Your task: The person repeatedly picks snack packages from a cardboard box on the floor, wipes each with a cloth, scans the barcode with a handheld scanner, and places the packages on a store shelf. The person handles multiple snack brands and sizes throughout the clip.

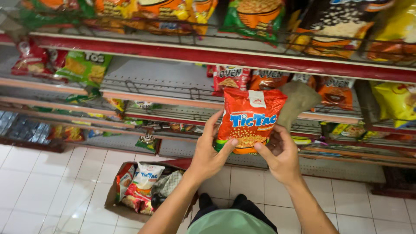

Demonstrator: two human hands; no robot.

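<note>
Green cloth on the person's lap sits at 6 o'clock, nearest the camera, above a white tiled floor (pixel 52 186). At 8 o'clock an open cardboard box (pixel 113 197) on the floor holds several snack packets, so stock remains unshelved. Both bare arms rise toward centre. Left hand (pixel 207 155) grips the lower left edge of an orange snack bag (pixel 250 119), thumb across its front. Right hand (pixel 281 154) pinches the lower right edge and also seems to clutch a dull grey cloth (pixel 298 100), though the blur makes this uncertain. Held upright in the air, the bag is not yet on a shelf. Beyond it, at 12 o'clock, red-edged wire shelves (pixel 173 86) carry similar orange packets (pixel 333 93) at 1 o'clock, with bare gaps at 11 o'clock.
</note>
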